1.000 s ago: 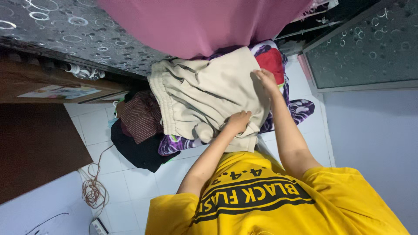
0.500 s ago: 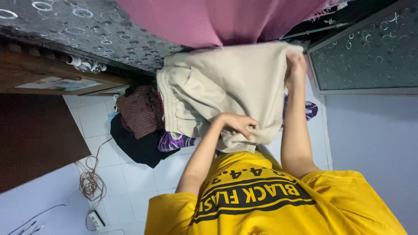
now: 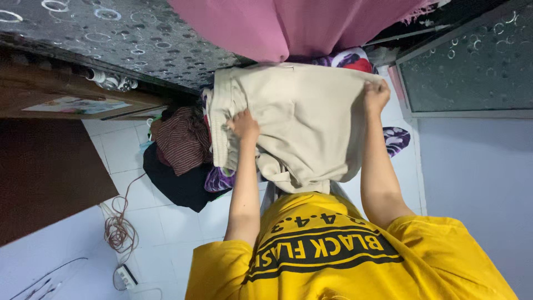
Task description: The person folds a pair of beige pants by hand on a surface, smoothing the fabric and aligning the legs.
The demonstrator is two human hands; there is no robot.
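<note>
Beige garment (image 3: 300, 128): held up, spread wide in front of the chest, above the clothes pile.

Left hand (image 3: 244, 125): closed on the gathered, ribbed edge at the left side of the cloth; fingers pinched over the fabric.

Right hand (image 3: 376, 94): closed on the opposite upper corner, raised slightly higher. Hands set well apart, probably to hold the cloth taut and flat, with the lower part hanging loose toward the yellow shirt (image 3: 333, 255).

Beneath and to the left: striped maroon garment (image 3: 183, 139) lying on a black garment (image 3: 177, 186); purple patterned cloth (image 3: 397, 139) showing at the right.

Above: pink fabric (image 3: 300, 25).

On the white tiled floor (image 3: 166, 222): coiled cable (image 3: 117, 230), well apart from both hands.
</note>
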